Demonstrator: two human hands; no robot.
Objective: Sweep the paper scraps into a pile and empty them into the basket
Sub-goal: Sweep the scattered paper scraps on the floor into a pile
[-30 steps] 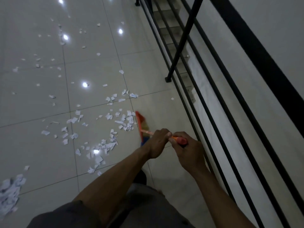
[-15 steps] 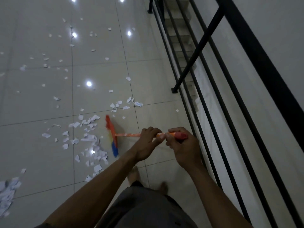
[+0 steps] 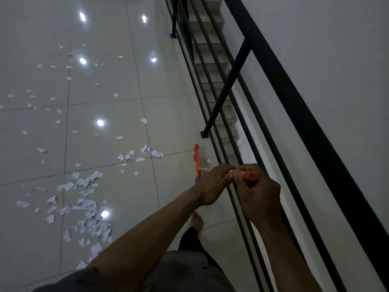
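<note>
Now the broom head sits by the railing, scraps off at nine o'clock.

Both hands are wrapped round the orange handle, left hand nearer the head, right hand at the butt. The handle's long axis runs three-to-nine; the paper scraps lie well apart toward eight. One stray scrap lies just beside the head. No basket is visible.

White paper scraps strewn over glossy tiles, thickest lower left; orange broom near railing
</note>
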